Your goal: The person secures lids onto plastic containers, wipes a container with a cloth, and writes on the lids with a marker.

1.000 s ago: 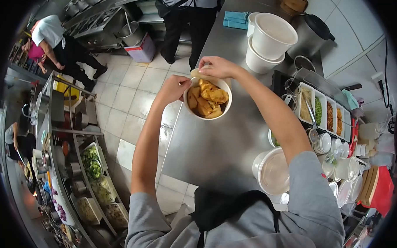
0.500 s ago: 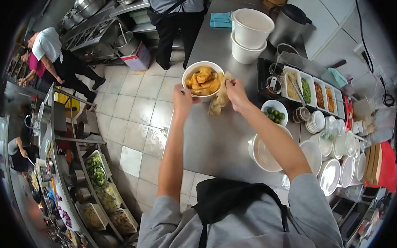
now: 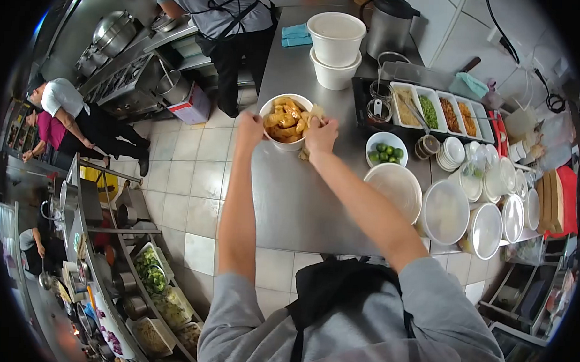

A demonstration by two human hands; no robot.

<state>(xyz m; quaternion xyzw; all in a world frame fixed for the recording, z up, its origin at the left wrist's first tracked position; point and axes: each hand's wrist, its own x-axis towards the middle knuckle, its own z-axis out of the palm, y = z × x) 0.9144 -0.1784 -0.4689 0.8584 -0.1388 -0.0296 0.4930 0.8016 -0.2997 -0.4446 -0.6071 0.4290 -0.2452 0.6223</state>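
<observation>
A white round bowl (image 3: 282,144) filled with glossy yellow-brown food pieces (image 3: 284,120) is at the left edge of the steel counter. My left hand (image 3: 249,131) pinches its left rim. At the right rim, my right hand (image 3: 321,133) is closed on a crumpled beige cloth (image 3: 317,111), pressed against the bowl. My right fingers cover much of the cloth. To the right of that hand is a small white bowl of green limes (image 3: 385,153).
Two stacked lidded white tubs (image 3: 335,36), a blue cloth (image 3: 296,36) and a steel jug (image 3: 390,25) stand farther back. A black tray of toppings (image 3: 426,109) and several plastic lids (image 3: 445,212) are on the right. A co-worker (image 3: 225,25) stands beyond the counter.
My right hand has drawn in closer to the bowl, bunching the cloth against its rim; less cloth hangs down. My left hand stays at the left rim. The whole view has shifted slightly.
</observation>
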